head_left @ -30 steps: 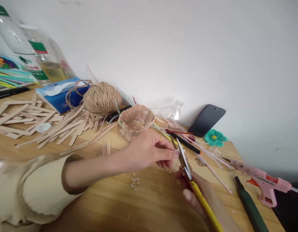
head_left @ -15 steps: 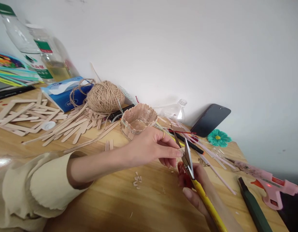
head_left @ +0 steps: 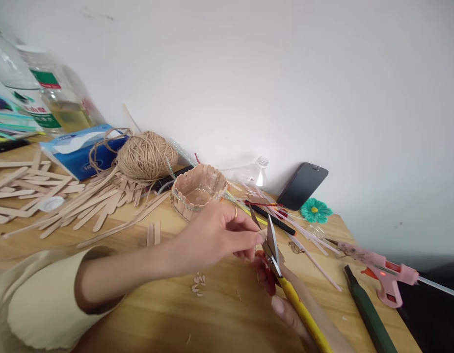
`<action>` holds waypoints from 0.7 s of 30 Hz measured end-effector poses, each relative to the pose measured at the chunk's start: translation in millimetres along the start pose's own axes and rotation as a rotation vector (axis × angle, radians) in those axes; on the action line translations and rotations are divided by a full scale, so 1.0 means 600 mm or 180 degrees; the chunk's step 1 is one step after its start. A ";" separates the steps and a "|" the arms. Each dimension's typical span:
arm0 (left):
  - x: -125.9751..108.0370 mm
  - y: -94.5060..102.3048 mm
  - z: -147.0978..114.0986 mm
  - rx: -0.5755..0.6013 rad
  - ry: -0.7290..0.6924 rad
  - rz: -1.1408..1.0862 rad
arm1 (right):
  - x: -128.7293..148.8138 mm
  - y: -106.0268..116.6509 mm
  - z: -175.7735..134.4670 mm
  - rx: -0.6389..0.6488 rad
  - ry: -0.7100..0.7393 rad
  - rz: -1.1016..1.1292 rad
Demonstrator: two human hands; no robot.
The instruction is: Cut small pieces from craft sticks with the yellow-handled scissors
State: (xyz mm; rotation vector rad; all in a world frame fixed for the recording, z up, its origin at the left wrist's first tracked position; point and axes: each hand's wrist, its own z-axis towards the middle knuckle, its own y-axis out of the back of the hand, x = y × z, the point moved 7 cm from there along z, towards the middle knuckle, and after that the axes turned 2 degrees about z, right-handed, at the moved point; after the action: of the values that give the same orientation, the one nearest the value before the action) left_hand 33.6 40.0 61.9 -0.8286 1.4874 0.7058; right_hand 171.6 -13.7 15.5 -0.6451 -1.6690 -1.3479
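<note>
My left hand (head_left: 221,230), a ring on one finger, pinches a short bit of wooden craft stick (head_left: 264,233) between thumb and fingers. My right hand (head_left: 285,309) grips a pair of scissors (head_left: 298,304) with one yellow handle and one reddish handle. Their blades are parted, with the wooden bit between them, close to my left fingertips. Part of my right hand's fingers is hidden behind the handles. Several small pale wood chips (head_left: 198,284) lie on the table below my left hand. Just behind it stands a small basket (head_left: 182,203) made of stick pieces, trimmed with silvery pipe cleaner.
Loose craft sticks (head_left: 101,201), a twine ball (head_left: 147,154) and a blue tissue pack (head_left: 87,159) lie left. Bottles (head_left: 70,115) stand behind. Rightward are a phone (head_left: 302,186), a teal flower (head_left: 316,211), a pink glue gun (head_left: 388,274) and a dark green tool (head_left: 368,311).
The view has shifted, so everything sits further left in the picture. Both hands keep their grips, and the scissor blades remain parted around the wooden bit.
</note>
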 end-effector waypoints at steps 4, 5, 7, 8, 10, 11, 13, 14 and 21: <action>-0.006 0.001 -0.006 -0.0155 -0.0063 0.0302 | 0.014 -0.001 -0.001 0.0077 0.0032 -0.0150; -0.006 -0.001 -0.006 -0.0098 -0.0025 0.0245 | 0.016 -0.001 -0.001 0.0079 0.0031 -0.0154; -0.004 -0.007 -0.005 0.0031 0.0058 0.0063 | 0.021 -0.002 -0.001 0.0063 0.0062 -0.0141; -0.003 -0.010 -0.004 0.0072 0.0089 -0.0033 | 0.023 -0.002 -0.001 0.0039 0.0085 -0.0123; -0.002 -0.012 -0.003 0.0098 0.0127 -0.0159 | 0.026 -0.002 -0.001 -0.0010 0.0122 -0.0097; -0.001 -0.013 -0.002 0.0098 0.0138 -0.0203 | 0.026 -0.002 -0.001 -0.0026 0.0133 -0.0095; 0.002 -0.015 -0.001 0.0119 0.0157 -0.0272 | 0.029 -0.002 -0.002 -0.0022 0.0170 -0.0111; 0.003 -0.016 -0.001 0.0135 0.0169 -0.0307 | 0.030 -0.002 -0.002 -0.0016 0.0189 -0.0117; 0.002 -0.017 -0.001 0.0185 0.0145 -0.0222 | 0.044 -0.002 0.002 0.0122 0.0251 -0.0059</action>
State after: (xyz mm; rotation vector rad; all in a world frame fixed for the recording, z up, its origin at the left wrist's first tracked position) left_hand 41.5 33.6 61.0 -0.8528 1.5057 0.5927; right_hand 157.8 -16.2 37.6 -0.5487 -1.6373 -1.3345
